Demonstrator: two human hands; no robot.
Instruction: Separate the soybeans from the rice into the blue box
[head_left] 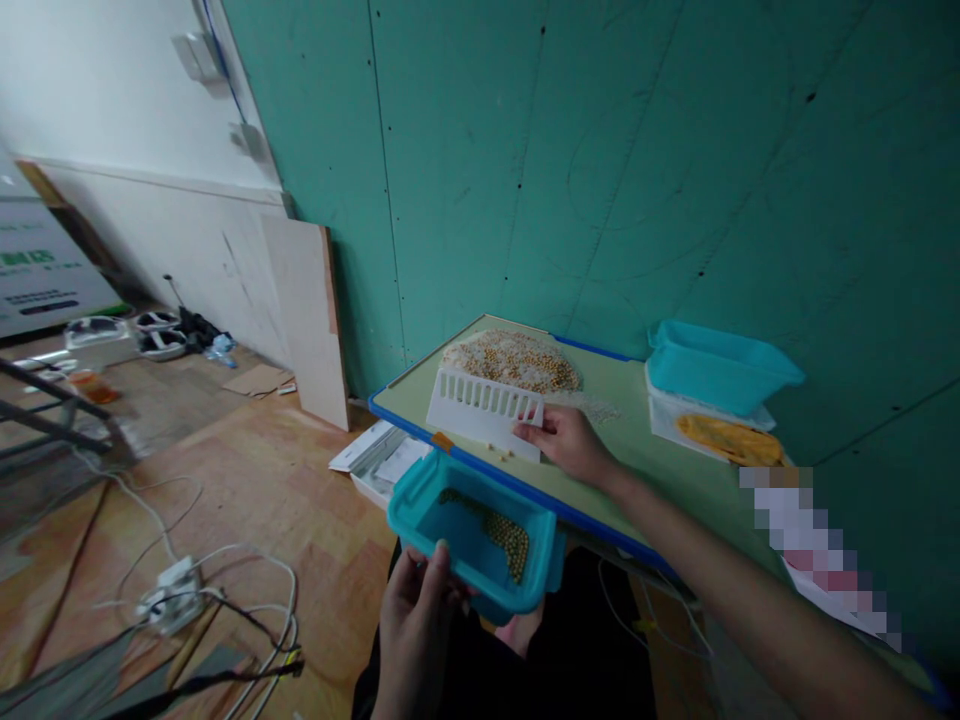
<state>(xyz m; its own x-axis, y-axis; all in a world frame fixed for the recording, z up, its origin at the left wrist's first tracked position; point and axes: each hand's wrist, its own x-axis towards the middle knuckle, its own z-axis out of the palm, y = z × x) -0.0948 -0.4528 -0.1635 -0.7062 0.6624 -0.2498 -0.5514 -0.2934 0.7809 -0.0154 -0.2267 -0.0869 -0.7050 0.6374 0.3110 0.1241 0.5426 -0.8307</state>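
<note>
My left hand (pixel 421 600) grips the near rim of a teal plastic box (pixel 457 520), thumb over the edge. Some yellow beans (pixel 510 535), likely soybeans, lie in it, and it is held just below the table's front edge. In my right hand (pixel 566 440) is the right end of a white slotted scraper (pixel 480 410), stood on edge on the table. Behind the scraper spreads a heap of white grains mixed with yellow beans (pixel 517 357). A few loose beans (pixel 499 453) lie in front of the scraper, near the blue table edge.
The green-topped table (pixel 637 470) stands against a green wall. On its right are another teal box (pixel 720 365) and a yellow cloth-like item (pixel 727 440). An open white box (pixel 382 460) sits beneath the left side. Cables and a power strip (pixel 174 595) lie on the floor.
</note>
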